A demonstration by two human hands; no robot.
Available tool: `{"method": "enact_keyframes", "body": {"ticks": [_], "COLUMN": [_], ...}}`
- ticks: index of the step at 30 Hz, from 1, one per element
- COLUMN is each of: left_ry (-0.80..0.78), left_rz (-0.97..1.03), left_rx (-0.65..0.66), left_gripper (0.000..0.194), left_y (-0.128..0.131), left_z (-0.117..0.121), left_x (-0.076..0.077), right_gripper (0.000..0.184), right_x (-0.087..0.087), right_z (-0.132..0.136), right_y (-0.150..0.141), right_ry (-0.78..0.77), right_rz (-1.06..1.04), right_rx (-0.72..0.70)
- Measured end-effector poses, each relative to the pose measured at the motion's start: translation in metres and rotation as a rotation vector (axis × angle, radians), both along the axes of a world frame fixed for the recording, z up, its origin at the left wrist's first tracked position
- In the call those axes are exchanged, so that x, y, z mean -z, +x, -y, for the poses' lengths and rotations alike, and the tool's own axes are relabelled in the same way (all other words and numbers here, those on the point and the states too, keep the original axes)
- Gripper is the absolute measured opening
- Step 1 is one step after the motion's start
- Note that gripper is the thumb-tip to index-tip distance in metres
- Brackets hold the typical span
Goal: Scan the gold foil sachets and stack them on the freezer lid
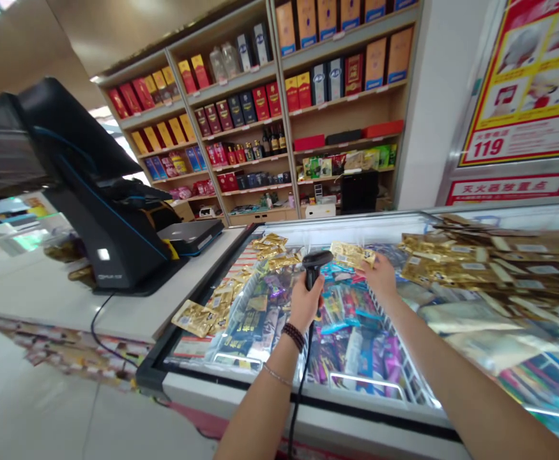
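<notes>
My left hand (305,303) is wrapped round the handle of a black barcode scanner (317,258), its head tilted toward the right and its cord running down past my wrist. To the right, my right hand (379,276) pinches the edge of a gold foil packet (349,253) just in front of the scanner. Both hands are above the glass top of a chest freezer (260,359). More gold packets (197,317) lie loosely on the glass at the left, and a large heap of gold packets (456,255) is spread on the right.
A black checkout terminal (111,211) stands on the white counter (130,313) at the left, with a cable hanging over the edge. Under the glass, wire baskets hold frozen goods in colourful wrappers (344,306). Shelves of boxed bottles (260,102) line the back wall.
</notes>
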State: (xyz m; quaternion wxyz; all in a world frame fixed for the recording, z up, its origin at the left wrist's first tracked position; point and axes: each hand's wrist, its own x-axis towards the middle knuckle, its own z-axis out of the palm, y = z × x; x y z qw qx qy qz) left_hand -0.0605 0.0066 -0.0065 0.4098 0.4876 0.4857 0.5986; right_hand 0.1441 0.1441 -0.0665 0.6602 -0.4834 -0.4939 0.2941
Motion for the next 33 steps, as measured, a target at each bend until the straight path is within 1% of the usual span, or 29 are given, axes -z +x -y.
{"method": "enact_keyframes", "body": {"ticks": [4,9,18,29,33], "left_ry": [0.000,0.001,-0.003,-0.014,-0.011], "left_rz": [0.036,0.026,-0.030,-0.011,0.016], "left_rx": [0.058,0.068,0.086,0.077,0.062], "left_gripper": [0.058,0.062,0.056,0.062,0.065], "left_y": [0.0072,0.0101,0.0073,0.0090,0.0113], "left_z": [0.0012,0.0030,0.0035,0.0050,0.0063], "left_x": [0.0002,-0.0004,-0.0005,-0.0033,-0.0080], "right_gripper": [0.062,0.070,0.074,0.078,0.072], "right_x": [-0.0026,-0.0026,-0.0014,-0.0044,-0.0075], "right_z": [-0.0001,0.0023,0.0031,0.0047,0.0089], "right_y": [0.0046,0.0066,0.0065,0.0047,0.0023], "right_ry": [-0.001,-0.006,-0.024,-0.037,-0.023], "right_rz": [-0.129,-0.177,-0.154,-0.139,-0.078], "right_rx": [-0.058,-0.079,-0.079,-0.079,-0.058]}}
